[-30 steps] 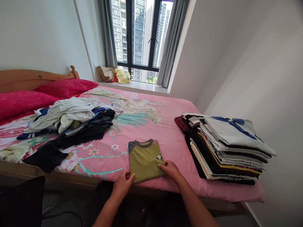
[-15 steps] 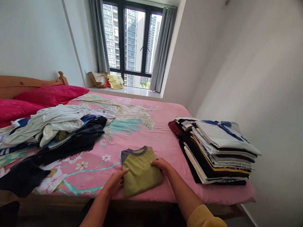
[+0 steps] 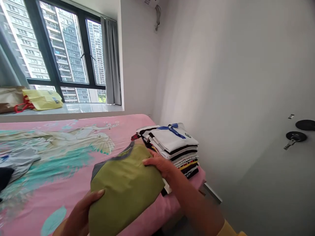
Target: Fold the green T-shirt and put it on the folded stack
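A folded olive-green T-shirt with a grey collar is held up above the bed, tilted. My left hand grips its left edge, thumb on top and fingers underneath. At the upper right edge, my right hand pinches the shirt, with its thumb over the fabric and most fingers hidden behind. Just beyond my right hand stands a stack of folded clothes, topped by a white shirt with a blue bow. The T-shirt covers part of the stack's left side.
The bed has a pink flowered sheet. A grey-white garment lies at the left. Beyond the bed, a yellow bag rests on the window sill. A white wall rises right of the stack; a door handle is at far right.
The green T-shirt has been lifted off the bed in both hands and brought near the folded stack. My view has turned right, leaving the pillows and most of the loose clothes pile out of sight.
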### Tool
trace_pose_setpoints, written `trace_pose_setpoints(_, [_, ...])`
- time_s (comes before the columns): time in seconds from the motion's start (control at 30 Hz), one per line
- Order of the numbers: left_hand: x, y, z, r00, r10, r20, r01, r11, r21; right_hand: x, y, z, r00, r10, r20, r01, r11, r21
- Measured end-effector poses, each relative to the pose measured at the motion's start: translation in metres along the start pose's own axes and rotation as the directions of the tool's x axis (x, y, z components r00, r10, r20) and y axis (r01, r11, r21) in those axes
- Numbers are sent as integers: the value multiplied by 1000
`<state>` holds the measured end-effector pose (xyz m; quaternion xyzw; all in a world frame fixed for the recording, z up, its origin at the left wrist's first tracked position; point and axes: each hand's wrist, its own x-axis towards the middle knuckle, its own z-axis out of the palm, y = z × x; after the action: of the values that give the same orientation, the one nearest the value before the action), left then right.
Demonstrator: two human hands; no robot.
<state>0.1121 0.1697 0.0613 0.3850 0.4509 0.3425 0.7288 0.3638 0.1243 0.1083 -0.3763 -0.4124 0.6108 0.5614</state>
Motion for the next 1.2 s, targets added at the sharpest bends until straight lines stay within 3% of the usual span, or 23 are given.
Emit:
trace_pose_setpoints(0.07, [15,29,53,982,48,182,-47,999,-13,-11,-50,-28,995,-81,-51,78,995,-64])
trace_pose_setpoints(0.13, [33,55,106,937,124,325,-127,992,-12,-17,-95,-59,984,-149,-94,134,980,-146])
trace_pose_setpoints(0.27, [68,90,197,825,253,506,-272,961,-37,-21,-160,-127,961,-243,-134,194,933,-304])
trace_pose_setpoints(0.4, [104,100,262,783,274,559,-287,956,-66,-19,-190,-186,952,-253,-172,178,915,-363])
trace_pose_setpoints(0.53, [143,87,293,758,269,594,-290,955,-62,-11,-184,-230,940,-246,-235,151,921,-360])
trace_pose_setpoints(0.6, [159,73,295,784,214,583,-268,963,6,-7,-169,-250,910,-192,-368,52,932,-357])
trace_pose_setpoints(0.63, [163,65,293,807,164,567,-245,967,68,-7,-160,-260,871,-155,-467,-27,933,-360])
trace_pose_setpoints(0.73, [162,44,278,852,48,521,-190,956,222,-11,-137,-283,690,-119,-714,-205,914,-350])
trace_pose_setpoints(0.87, [128,27,253,851,38,523,-185,955,230,-33,-124,-287,537,-264,-801,-154,903,-401])
trace_pose_setpoints(1.0, [80,-3,221,910,140,390,-201,972,120,-62,-114,-260,420,-501,-757,-73,812,-578])
trace_pose_setpoints(1.1, [55,-53,176,965,147,217,-171,980,97,-81,-92,-241,418,-720,-553,-147,547,-824])
trace_pose_setpoints(1.2, [47,-111,109,987,158,-11,-153,968,198,-89,-70,-236,505,-800,-325,-268,212,-940])
